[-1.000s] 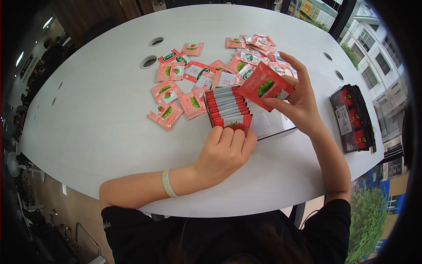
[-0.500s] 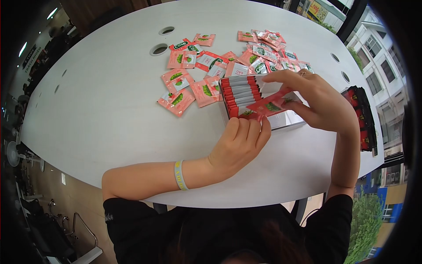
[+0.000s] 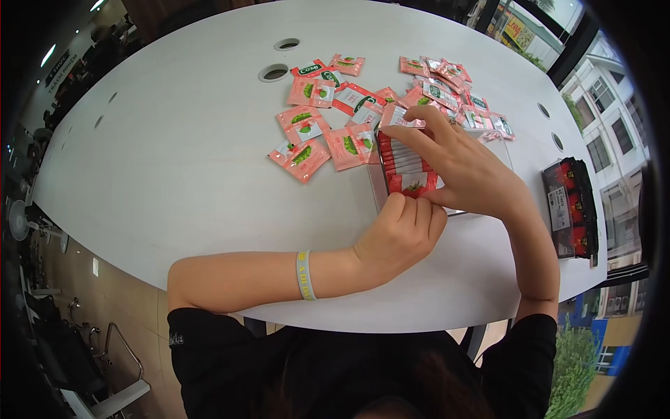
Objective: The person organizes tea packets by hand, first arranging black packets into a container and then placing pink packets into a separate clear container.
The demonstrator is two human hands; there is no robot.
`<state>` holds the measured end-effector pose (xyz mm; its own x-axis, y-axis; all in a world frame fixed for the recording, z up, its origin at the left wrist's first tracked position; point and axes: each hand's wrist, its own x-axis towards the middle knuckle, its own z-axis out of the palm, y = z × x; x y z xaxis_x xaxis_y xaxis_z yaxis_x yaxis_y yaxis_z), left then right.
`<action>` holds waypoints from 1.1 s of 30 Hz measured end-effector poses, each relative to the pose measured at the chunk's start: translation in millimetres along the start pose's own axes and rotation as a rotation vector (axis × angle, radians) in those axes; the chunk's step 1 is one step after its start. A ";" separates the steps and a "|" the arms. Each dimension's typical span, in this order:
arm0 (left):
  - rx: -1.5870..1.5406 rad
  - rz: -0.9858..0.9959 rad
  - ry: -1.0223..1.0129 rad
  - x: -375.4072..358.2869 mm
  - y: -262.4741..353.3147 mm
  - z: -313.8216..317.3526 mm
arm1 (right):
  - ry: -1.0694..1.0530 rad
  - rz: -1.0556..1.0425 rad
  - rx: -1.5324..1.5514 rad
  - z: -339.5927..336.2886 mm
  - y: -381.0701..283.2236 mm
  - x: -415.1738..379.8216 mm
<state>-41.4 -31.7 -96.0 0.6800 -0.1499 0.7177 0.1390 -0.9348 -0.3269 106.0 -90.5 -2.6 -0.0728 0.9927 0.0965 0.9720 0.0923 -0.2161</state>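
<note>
A clear box (image 3: 377,183) stands near the front of the table with a tight row of red-and-white tea sachets (image 3: 408,159) on edge inside it. At the front of the row, a red tea sachet (image 3: 413,184) with a fruit picture faces up. My left hand (image 3: 401,234) is closed, its curled fingertips at that sachet's lower edge. Above the box arches my right hand (image 3: 471,164), fingers apart. Its index finger reaches the back end of the row and its thumb touches the front sachet's right side. This hand hides the box's right part.
Loose pink tea sachets (image 3: 303,124) lie scattered behind and left of the box, with a pile of sachets (image 3: 447,77) farther back. At the right edge stands a clear pack with black and red contents (image 3: 574,208). Round holes (image 3: 273,72) are set in the white table (image 3: 209,160).
The front sachet has gone from slanting between both hands to lying against the row's front end. My right hand has moved left over the row. The view has shifted slightly.
</note>
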 end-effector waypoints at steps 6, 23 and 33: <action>-0.079 0.000 -0.030 2.9 -2.9 3.6 | 0.137 -0.112 -0.080 13.1 16.7 3.7; -0.116 0.014 -0.075 5.4 -6.8 0.7 | -0.109 0.133 0.009 11.9 85.7 151.5; -0.119 0.043 -0.112 4.0 -8.1 1.1 | -0.118 0.184 0.071 37.6 97.8 157.5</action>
<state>-39.0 -24.4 -91.2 0.7604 -0.1598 0.6295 0.0267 -0.9608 -0.2761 181.2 77.8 -45.0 0.0747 0.9952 -0.0639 0.9535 -0.0901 -0.2876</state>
